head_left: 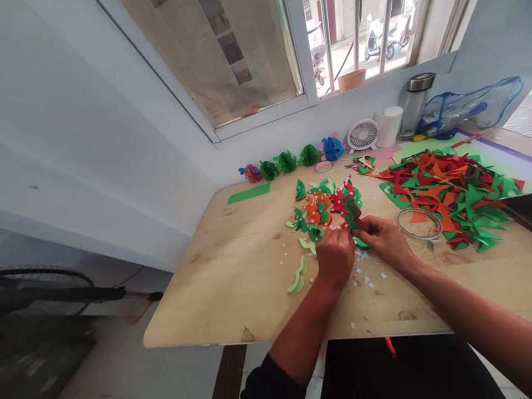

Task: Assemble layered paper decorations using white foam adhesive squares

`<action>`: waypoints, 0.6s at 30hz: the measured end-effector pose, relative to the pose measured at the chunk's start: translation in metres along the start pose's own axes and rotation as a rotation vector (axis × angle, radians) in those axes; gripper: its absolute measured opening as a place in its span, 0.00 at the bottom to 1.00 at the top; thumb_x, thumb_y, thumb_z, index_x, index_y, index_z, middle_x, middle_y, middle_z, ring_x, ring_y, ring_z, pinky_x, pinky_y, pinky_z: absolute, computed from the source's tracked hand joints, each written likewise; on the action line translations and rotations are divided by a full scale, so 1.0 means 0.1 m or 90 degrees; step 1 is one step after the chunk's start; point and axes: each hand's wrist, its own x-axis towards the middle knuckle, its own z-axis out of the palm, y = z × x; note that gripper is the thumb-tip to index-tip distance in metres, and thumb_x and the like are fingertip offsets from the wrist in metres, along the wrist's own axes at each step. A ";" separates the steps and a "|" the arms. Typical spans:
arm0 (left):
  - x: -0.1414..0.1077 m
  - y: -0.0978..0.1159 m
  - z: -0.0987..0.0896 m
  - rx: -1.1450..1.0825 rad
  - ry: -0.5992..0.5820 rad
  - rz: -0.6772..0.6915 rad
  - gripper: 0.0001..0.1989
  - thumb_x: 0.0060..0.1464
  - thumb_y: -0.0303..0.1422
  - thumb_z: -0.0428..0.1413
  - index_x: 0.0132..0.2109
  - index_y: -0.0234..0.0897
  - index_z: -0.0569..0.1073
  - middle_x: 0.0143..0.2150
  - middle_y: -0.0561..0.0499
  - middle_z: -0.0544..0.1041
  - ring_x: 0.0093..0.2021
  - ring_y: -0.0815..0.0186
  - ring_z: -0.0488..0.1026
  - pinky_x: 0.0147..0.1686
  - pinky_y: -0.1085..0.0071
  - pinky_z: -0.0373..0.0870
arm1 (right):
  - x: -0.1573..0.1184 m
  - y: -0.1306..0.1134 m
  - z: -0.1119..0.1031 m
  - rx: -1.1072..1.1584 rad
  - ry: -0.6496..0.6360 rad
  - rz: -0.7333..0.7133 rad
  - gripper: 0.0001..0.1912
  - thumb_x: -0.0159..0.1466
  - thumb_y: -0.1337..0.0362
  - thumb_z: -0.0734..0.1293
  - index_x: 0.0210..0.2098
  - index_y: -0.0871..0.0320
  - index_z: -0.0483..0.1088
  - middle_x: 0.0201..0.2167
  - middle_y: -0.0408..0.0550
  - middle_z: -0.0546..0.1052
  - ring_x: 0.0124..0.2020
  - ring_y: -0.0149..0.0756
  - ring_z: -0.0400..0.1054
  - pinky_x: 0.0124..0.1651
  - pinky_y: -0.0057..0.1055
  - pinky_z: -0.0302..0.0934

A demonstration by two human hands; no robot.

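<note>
My left hand [336, 256] is closed, its fingers curled at the near edge of a group of small paper cutouts. Facing it, my right hand [385, 239] is closed in a pinch. Between my fingertips is a green paper cutout [353, 219], partly hidden by the fingers. Just beyond lie red cutouts [339, 200] and orange cutouts [316, 208] with small white squares on them. Dark green cutouts [300, 220] are at the left of the group. Pale green wavy pieces [297, 277] rest left of my left hand.
Red, orange and green paper scraps [453, 188] are heaped at the right, beside a tape roll [419, 224]. Along the wall stand folded paper figures [286, 161], a small white fan [363, 136] and a glass bottle [415, 108]. White bits [369, 281] are scattered on the wooden table [224, 277].
</note>
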 end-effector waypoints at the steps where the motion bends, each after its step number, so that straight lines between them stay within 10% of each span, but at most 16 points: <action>1: 0.00 0.01 -0.01 -0.001 0.000 -0.004 0.08 0.53 0.25 0.50 0.30 0.32 0.73 0.28 0.43 0.75 0.32 0.62 0.71 0.32 0.69 0.63 | 0.00 0.00 0.00 -0.009 0.000 -0.004 0.11 0.55 0.57 0.64 0.23 0.58 0.66 0.17 0.39 0.62 0.20 0.29 0.53 0.24 0.28 0.49; 11: 0.10 -0.12 -0.03 -0.623 -0.114 -0.380 0.06 0.43 0.31 0.55 0.24 0.33 0.70 0.18 0.56 0.68 0.18 0.74 0.62 0.20 0.77 0.57 | 0.03 -0.03 -0.04 0.171 -0.066 0.055 0.16 0.49 0.53 0.69 0.19 0.58 0.62 0.16 0.37 0.60 0.19 0.26 0.50 0.21 0.26 0.44; 18: 0.15 -0.17 -0.03 -0.808 -0.177 -0.518 0.10 0.35 0.35 0.60 0.22 0.32 0.70 0.15 0.55 0.69 0.15 0.75 0.62 0.17 0.77 0.58 | 0.05 -0.13 -0.08 0.300 -0.120 0.119 0.20 0.44 0.48 0.72 0.24 0.59 0.68 0.19 0.40 0.68 0.20 0.28 0.57 0.23 0.27 0.50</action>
